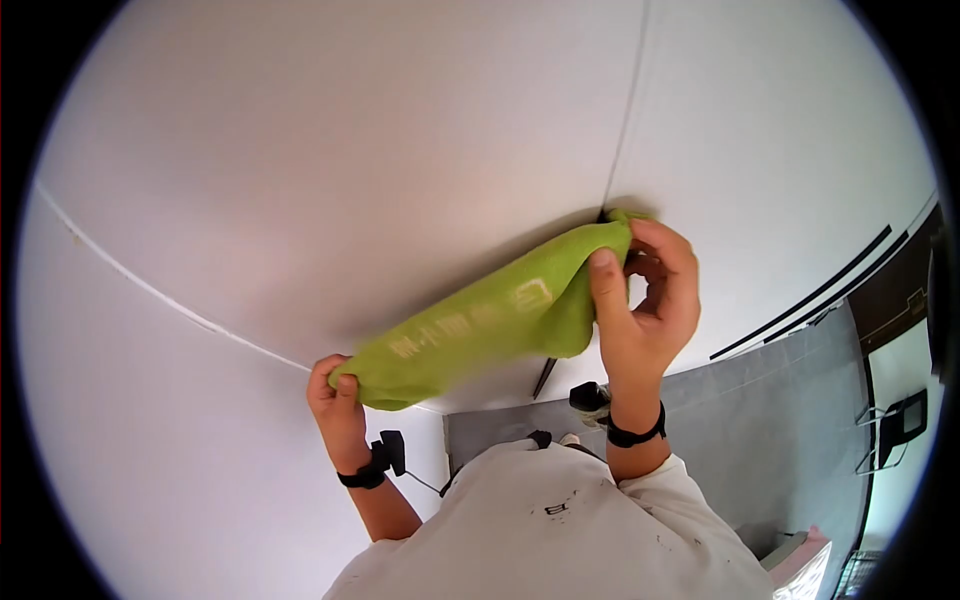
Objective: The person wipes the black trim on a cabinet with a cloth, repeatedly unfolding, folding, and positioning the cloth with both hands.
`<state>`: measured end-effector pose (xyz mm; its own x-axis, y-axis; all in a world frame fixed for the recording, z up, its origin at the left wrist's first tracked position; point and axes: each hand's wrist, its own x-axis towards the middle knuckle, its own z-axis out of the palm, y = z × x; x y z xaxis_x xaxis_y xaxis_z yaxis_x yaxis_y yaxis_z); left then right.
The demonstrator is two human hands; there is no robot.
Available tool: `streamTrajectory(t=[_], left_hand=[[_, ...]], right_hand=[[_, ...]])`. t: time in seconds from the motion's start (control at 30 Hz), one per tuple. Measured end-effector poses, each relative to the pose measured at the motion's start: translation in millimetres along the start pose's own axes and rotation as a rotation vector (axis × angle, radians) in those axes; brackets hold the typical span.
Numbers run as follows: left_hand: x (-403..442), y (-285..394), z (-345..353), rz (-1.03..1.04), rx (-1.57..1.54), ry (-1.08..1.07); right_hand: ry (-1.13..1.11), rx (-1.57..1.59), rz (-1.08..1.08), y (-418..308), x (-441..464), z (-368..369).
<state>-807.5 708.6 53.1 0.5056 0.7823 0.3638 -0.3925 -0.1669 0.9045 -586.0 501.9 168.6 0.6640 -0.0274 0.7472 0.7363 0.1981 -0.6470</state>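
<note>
A green cloth (480, 315) with pale printed marks stretches between my two hands, in front of a white panelled surface (330, 150). My left hand (337, 400) pinches its lower left end between thumb and fingers. At the upper right end, my right hand (655, 290) grips the cloth with the thumb on the near side and the fingers curled behind. The cloth slopes up to the right, and a fold hangs below my right thumb. Whether its back touches the white surface I cannot tell.
A thin vertical seam (628, 110) runs down the white surface. Grey tiled floor (740, 430) lies below, with a shoe (590, 400) on it. At the right stand a black chair (903, 420) and a pale box (803, 565). Black strips (810, 300) edge the surface's lower right.
</note>
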Motion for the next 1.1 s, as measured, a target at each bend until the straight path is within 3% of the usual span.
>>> streamTrajectory(t=[0.07, 0.13, 0.23, 0.3, 0.43, 0.63, 0.77, 0.9, 1.1], left_hand=[[2.2, 4.7, 2.5, -0.051, 0.051, -0.072], [-4.3, 4.1, 3.9, -0.119, 0.099, -0.140], [-1.8, -4.3, 6.6, -0.148, -0.112, -0.239], [-3.6, -3.3, 3.0, -0.099, -0.236, -0.149], [-3.9, -2.4, -1.3, -0.097, -0.257, -0.038], [3.1, 9.1, 13.3, -0.038, -0.299, 0.088], [-1.7, 6.1, 9.9, -0.023, -0.236, 0.174], [-0.1, -4.0, 6.3, -0.070, -0.235, 0.060], [-5.4, -27.3, 11.0, -0.301, -0.301, -0.170]], right_hand=[[-0.109, -0.137, -0.032, 1.0, -0.9, -7.4], [-0.061, -0.101, -0.012, 4.4, -12.1, -5.5], [0.000, -0.066, -0.024, 8.0, -5.2, 3.9], [0.002, 0.049, -0.005, -1.1, 8.7, 10.6], [-0.062, -0.083, -0.085, 0.9, 6.3, 6.1], [-0.172, -0.110, 0.045, -1.9, 2.6, 2.0], [-0.097, -0.096, 0.030, 5.5, -0.2, -6.7], [-0.216, -0.088, -0.022, 22.4, -1.0, -32.6], [-0.292, -0.111, -0.138, 15.3, 11.6, -35.7]])
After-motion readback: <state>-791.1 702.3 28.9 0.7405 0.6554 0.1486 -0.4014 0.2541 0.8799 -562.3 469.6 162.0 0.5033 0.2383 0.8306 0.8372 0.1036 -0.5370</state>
